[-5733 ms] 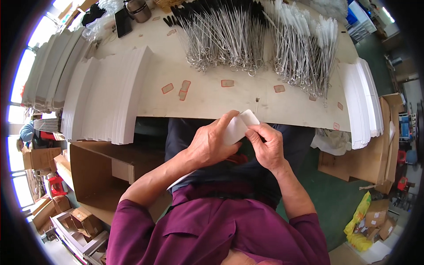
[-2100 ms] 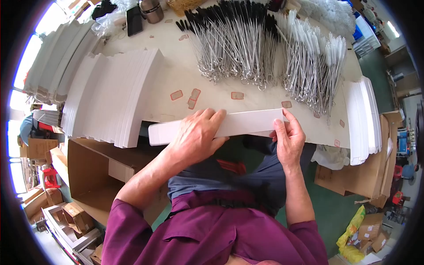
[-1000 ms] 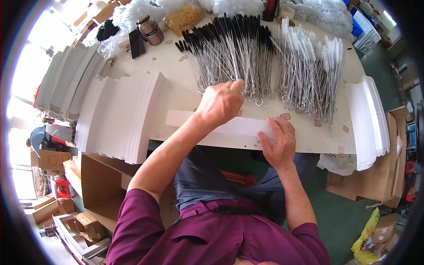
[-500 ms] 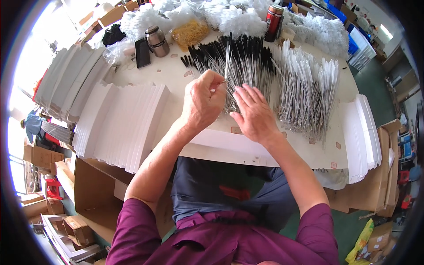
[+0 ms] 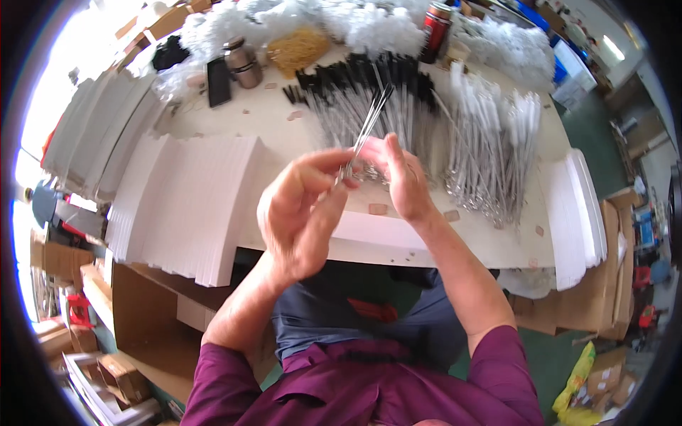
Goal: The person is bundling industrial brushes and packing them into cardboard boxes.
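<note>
My left hand (image 5: 298, 209) is closed in a pinch around the lower ends of a few thin metal wire rods (image 5: 369, 123), which slant up and to the right. Just right of them is my right hand (image 5: 406, 181), its fingers stretched out and its thumb raised. Its fingertips come close to the rods; whether they touch I cannot tell. Beyond both hands lies a pile of wire-handled brushes with black tips (image 5: 341, 82). To its right lies a second pile of similar brushes with white tips (image 5: 490, 142).
Stacked white card sheets (image 5: 185, 199) lie on the table's left, more white sheets (image 5: 572, 220) at its right edge. At the back are a steel flask (image 5: 244, 64), a phone (image 5: 218, 83), yellow rubber bands (image 5: 298, 51), a red flask (image 5: 435, 34) and white bristly bundles (image 5: 497, 53).
My left hand has come nearer and lower with the wire rods, which now tilt right. My right hand has turned from palm-down to edge-on, thumb up, beside them.
</note>
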Motion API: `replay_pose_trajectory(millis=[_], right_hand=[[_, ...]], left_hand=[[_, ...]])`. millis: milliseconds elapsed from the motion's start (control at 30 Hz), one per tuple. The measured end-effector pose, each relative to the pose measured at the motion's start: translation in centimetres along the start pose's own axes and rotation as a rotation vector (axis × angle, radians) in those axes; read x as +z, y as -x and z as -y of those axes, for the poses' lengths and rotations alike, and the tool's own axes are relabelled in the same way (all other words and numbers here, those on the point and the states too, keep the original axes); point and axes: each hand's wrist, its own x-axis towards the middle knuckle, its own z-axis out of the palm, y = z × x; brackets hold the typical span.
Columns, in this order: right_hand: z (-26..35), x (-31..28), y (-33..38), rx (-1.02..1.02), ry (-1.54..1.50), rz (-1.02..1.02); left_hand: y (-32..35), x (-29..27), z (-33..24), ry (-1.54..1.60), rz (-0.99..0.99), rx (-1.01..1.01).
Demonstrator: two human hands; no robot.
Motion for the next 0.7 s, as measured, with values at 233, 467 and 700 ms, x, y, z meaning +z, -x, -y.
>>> replay_pose_trajectory(millis=[233, 467, 700], right_hand=[[3.0, 0.6, 3.7, 0.358, -1.191, 0.019], [3.1, -3.6, 7.1, 0.287, -1.162, -0.205], [-0.2, -12.3, 12.6, 0.253, -0.654, -0.524]], left_hand=[[6.0, 2.4, -1.2, -0.360, 0.253, 0.228], [9.7, 5.8, 1.0, -0.436, 0.398, 0.379], [8.7, 9.4, 3.0, -0.404, 0.562, 0.182]])
